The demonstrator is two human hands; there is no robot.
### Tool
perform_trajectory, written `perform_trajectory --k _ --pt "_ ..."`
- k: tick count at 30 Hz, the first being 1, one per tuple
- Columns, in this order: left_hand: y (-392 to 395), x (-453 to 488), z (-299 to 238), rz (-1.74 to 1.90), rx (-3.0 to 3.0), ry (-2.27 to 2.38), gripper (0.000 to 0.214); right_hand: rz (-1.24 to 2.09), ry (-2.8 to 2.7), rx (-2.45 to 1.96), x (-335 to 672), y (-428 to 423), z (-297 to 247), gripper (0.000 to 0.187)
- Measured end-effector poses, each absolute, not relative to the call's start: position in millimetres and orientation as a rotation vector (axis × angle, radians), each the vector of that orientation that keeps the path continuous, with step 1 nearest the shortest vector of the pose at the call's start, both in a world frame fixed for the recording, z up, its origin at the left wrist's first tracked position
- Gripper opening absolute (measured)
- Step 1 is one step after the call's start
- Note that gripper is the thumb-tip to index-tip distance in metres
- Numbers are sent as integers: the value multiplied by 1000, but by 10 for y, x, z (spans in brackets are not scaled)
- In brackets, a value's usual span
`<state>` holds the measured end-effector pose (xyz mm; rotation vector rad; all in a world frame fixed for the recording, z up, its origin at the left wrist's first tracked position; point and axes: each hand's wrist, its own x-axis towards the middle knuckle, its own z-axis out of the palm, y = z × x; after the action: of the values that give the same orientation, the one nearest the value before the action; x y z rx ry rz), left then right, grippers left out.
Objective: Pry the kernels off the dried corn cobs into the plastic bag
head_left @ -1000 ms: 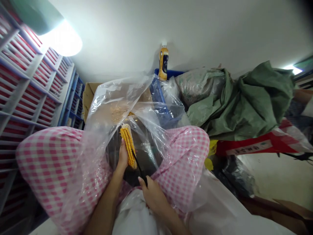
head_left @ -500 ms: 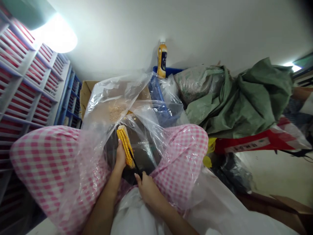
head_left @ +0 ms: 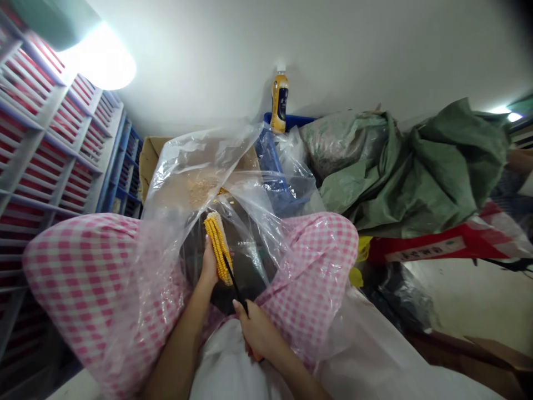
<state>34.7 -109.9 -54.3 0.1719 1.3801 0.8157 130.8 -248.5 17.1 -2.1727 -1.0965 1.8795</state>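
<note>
Left hand point(head_left: 208, 265) is gripping a yellow corn cob point(head_left: 217, 249) at center frame, over the clear plastic bag point(head_left: 187, 172). Just right, the right hand point(head_left: 256, 330) is closing tight around a thin black tool point(head_left: 235, 286), tip touching the cob.

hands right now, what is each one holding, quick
Left hand: closed around the corn cob, holding it upright.
Right hand: closed on a thin dark tool, its tip against the cob.

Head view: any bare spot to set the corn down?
Bare floor at right, below the red sack. Elsewhere crowded: left hand holds the corn cob, right hand a dark blade, clear plastic bag between the knees, green sacks piled behind.
</note>
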Motion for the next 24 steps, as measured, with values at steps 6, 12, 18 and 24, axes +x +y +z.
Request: perform_trajectory --k 6,12,18,24 --pt "-1090 335 -509 724 -38 1293 67 1455 -1618 -2476 1283 -2315 188 46" --pt "-1081 370 -513 762 2 1311 59 1376 -1684 -2444 1357 -2331 156 42" --pt "-1089 386 -518 822 52 1310 57 1866 -1131 -2149 1286 -2372 84 48" --pt "-1118 348 -596 783 96 1313 59 1614 -1429 -2305 1317 -2272 68 44"
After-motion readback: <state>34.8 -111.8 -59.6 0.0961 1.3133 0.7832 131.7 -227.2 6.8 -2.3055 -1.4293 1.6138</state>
